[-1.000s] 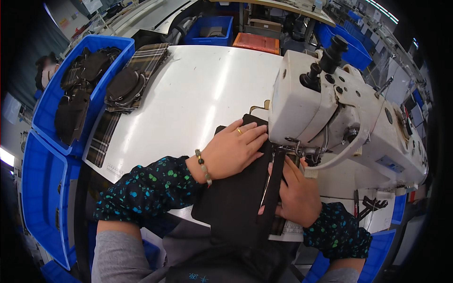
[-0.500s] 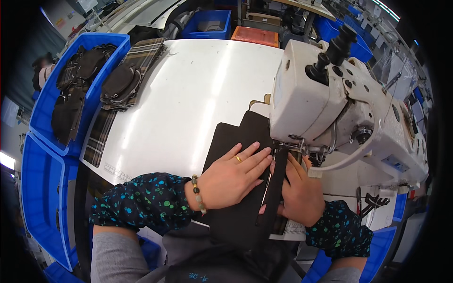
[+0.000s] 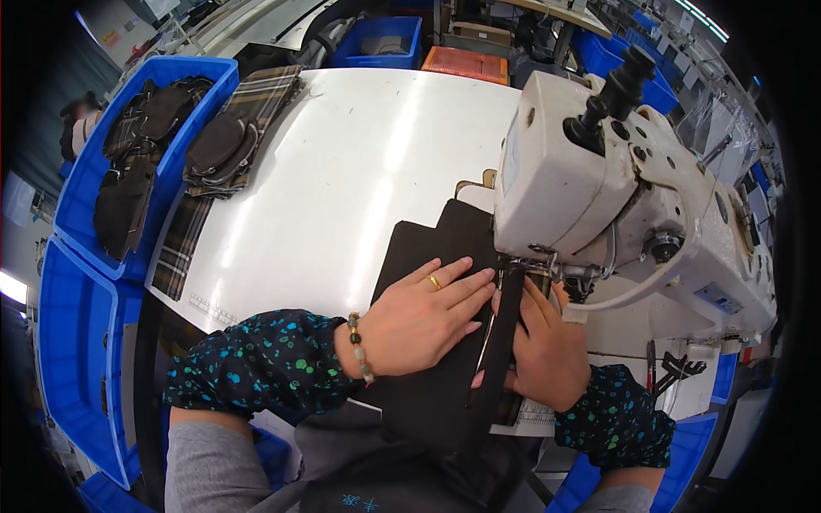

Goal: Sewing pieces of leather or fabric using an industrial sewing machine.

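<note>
A dark brown fabric piece (image 3: 419, 248) with a stepped far edge lies under the needle area of a white sewing machine (image 3: 547, 171). My left hand (image 3: 428, 316) rests flat on it, fingers stretched toward the presser foot (image 3: 511, 262). Beside those fingertips runs a narrow slit with a shiny edge, perhaps a zipper (image 3: 485, 342). My right hand (image 3: 552, 350) is closed around a dark fabric strip (image 3: 500, 350) just right of the slit. Its thumb tip shows on the strip's left side; the rest of the thumb is hidden. Plaid cloth shows partly beneath the right hand.
Left of the white tabletop (image 3: 342, 154) stands a blue bin (image 3: 184, 179) of dark and plaid pieces, with another blue bin (image 3: 81, 342) nearer. A plaid fabric stack (image 3: 265, 94) carries round dark pieces (image 3: 221, 150). Black scissors-like tools (image 3: 682, 368) lie at right.
The sewing machine and the surroundings sit slightly shifted in the picture. Both hands and the dark fabric keep nearly the same place against the presser foot.
</note>
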`<state>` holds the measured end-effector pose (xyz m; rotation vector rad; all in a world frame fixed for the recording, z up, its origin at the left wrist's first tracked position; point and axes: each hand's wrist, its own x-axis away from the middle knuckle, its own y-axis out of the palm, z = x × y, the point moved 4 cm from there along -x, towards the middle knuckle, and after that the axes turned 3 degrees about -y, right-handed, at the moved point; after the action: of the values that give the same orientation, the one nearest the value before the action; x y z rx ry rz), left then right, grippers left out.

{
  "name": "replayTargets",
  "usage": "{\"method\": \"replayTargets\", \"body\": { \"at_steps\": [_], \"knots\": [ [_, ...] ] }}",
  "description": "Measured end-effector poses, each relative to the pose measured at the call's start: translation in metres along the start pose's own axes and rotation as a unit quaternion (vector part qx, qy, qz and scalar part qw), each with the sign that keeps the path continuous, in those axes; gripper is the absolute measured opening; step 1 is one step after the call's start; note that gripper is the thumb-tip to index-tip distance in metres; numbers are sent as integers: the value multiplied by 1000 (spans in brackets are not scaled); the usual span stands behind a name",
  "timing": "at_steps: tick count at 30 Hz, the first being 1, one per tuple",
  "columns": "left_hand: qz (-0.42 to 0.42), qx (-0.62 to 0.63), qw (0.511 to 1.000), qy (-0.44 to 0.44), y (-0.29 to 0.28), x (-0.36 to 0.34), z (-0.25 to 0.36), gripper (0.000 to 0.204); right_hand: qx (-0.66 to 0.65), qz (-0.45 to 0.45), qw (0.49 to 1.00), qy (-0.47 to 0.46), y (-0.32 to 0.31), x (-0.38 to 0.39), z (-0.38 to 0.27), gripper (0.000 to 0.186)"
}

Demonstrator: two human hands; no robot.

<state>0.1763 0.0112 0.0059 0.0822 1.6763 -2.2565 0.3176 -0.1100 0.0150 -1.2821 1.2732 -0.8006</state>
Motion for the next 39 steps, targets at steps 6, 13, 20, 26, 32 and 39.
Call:
{"method": "replayTargets", "body": {
  "at_steps": [6, 13, 20, 26, 32, 39],
  "knots": [
    [-1, 5, 1000, 2, -1, -2, -1, 50, -7, -4, 1000, 4, 0, 0, 0, 91],
    [11, -18, 1000, 1, -1, -6, 0, 47, 18, -13, 1000, -7, -3, 0, -2, 94],
    [-1, -17, 1000, 10, -3, -7, -1, 47, -24, -18, 999, -13, -9, 0, 1, 69],
    [-10, -10, 1000, 16, -5, -9, -1, 52, -29, -18, 998, 48, -27, 12, 14, 36],
    [-23, -10, 1000, 18, -6, -10, -1, 55, -14, 97, 995, 21, -20, 3, 14, 47],
    [-20, -14, 1000, 15, -6, -9, -2, 56, 24, 18, 999, 23, -4, 0, 10, 73]
  ]
}}
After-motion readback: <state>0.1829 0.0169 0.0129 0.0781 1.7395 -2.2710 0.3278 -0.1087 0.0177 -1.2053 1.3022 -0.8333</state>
